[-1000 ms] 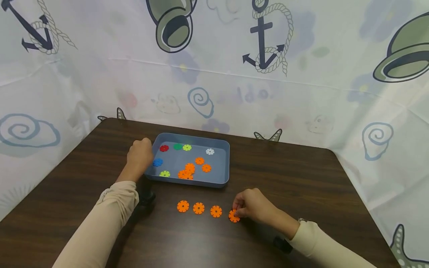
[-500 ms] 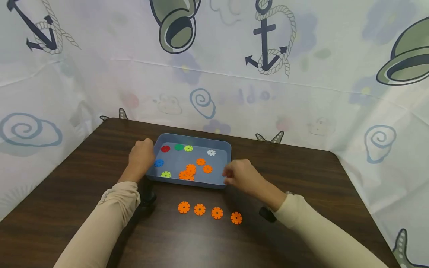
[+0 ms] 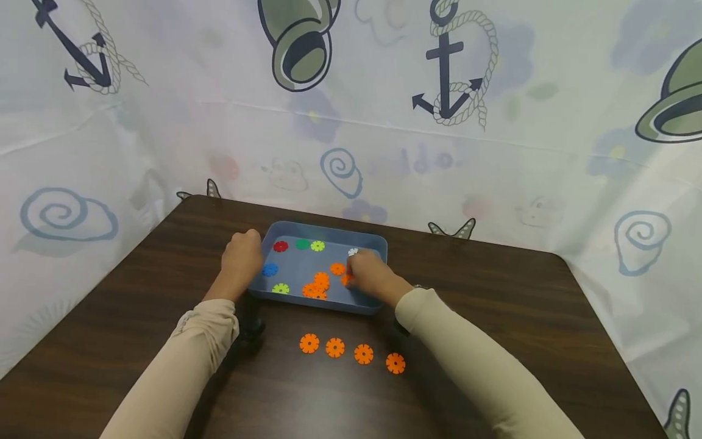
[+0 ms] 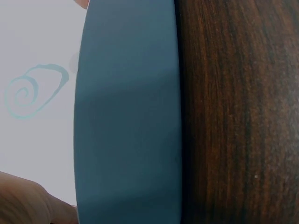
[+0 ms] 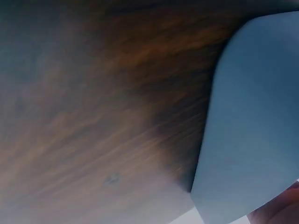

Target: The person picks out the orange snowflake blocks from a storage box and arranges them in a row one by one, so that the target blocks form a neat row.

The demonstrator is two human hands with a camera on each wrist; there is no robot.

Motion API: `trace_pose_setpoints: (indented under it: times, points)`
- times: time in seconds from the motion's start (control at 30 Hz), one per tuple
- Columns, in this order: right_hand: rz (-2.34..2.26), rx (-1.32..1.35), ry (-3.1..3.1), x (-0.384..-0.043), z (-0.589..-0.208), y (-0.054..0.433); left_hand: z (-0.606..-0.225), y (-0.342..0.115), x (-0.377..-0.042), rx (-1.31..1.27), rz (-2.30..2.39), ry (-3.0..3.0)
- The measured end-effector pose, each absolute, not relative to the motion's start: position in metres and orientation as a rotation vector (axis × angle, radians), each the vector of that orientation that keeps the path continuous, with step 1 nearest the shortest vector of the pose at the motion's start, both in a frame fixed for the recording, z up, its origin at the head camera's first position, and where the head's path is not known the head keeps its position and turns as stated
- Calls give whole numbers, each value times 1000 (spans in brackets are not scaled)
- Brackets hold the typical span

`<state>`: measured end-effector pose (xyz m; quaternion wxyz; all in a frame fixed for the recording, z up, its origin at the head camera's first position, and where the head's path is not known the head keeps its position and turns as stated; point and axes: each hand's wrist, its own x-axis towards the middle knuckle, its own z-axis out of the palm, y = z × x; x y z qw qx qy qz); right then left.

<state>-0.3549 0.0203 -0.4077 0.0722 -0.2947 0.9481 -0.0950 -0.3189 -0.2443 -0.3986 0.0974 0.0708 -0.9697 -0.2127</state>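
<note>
The right hand (image 3: 370, 274) reaches into the blue tray (image 3: 329, 305) with its fingers bent downward, an orange disc (image 3: 345, 280) showing at its fingertips, though whether it pinches that disc is hidden. The left hand (image 3: 242, 255) curls over and grips the tray's left rim; nearer the person, four orange discs (image 3: 335, 353) lie spaced in a row on the table (image 3: 493, 274).

Table (image 3: 493, 305): dark brown wood-grain top, rounded far corners, extending to either side of the fingers. Directly on it sits a blue-grey tray (image 3: 351, 306), fingers of the left hand (image 3: 241, 257) at its left end, those of the right hand (image 3: 373, 274) over its right part. Nearer the wearer than both sets of fingers, four orange notched discs (image 3: 364, 350) lie flat in a spaced row.
</note>
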Motion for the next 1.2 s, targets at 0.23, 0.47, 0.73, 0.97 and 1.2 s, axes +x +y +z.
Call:
trace_pose_setpoints:
  times: [0.23, 0.47, 0.73, 0.97, 1.2]
  points:
    - [-655, -884, 2847, -338, -391, 31, -393, -248, -316, 233, -640, -2891]
    - [-827, -802, 2648, -270, -366, 99, -390, -258, -313, 240, -623, -2909]
    - [-830, -577, 2569, -238, -402, 159, -390, -259, -316, 224, -610, -2890]
    - [-723, -679, 2736, -234, -408, 161, -392, -253, -318, 210, -616, -2872]
    - [-639, -906, 2861, -260, -370, 127, -392, -241, -320, 175, -622, -2891]
